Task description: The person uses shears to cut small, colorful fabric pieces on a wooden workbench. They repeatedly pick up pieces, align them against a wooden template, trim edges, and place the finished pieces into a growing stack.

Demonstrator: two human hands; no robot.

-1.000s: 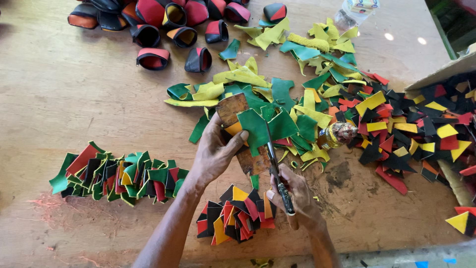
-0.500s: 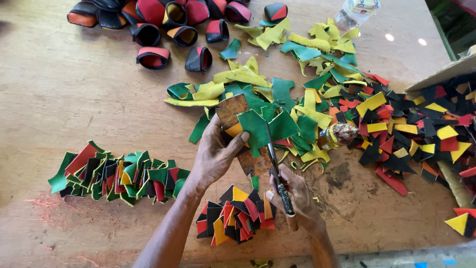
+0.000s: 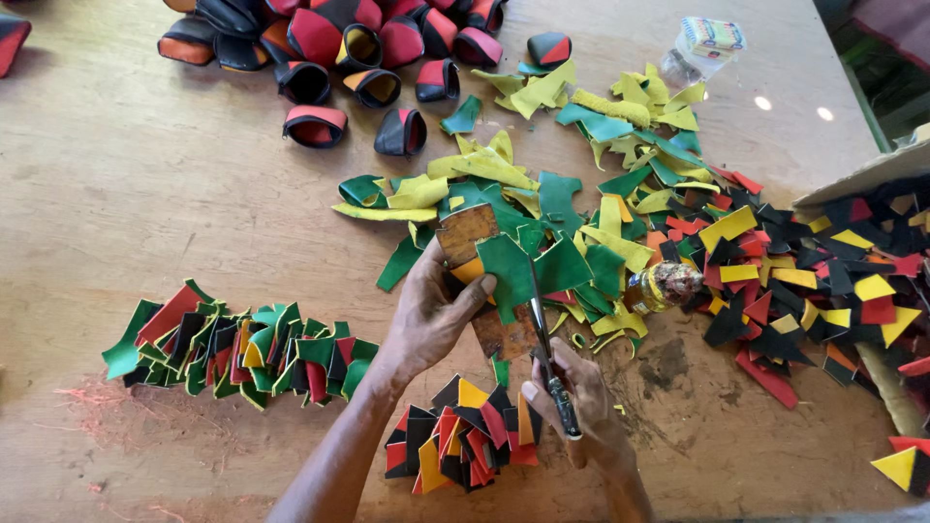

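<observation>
Left hand [image 3: 431,315] pinches flat green leather-like triangle [image 3: 506,271], thumb on top, fingers under; piece lies on worn brown square board [image 3: 465,232]. Right hand [image 3: 581,416] closed in fist round dark handle of thin long-shafted brush [image 3: 544,339]; tip touches green triangle edge, possibly wet with glue, unclear. Just right of tip: small amber glue-crusted bottle [image 3: 659,286]. Below hands: stacked fan of black, red, yellow triangles [image 3: 455,450]. Left of grip: longer fan with green pieces [image 3: 242,349]. Beyond: loose green and yellow offcuts [image 3: 581,145] on scuffed wooden table [image 3: 145,194].

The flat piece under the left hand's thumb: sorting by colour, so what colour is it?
Green, clearest in the head view.
</observation>
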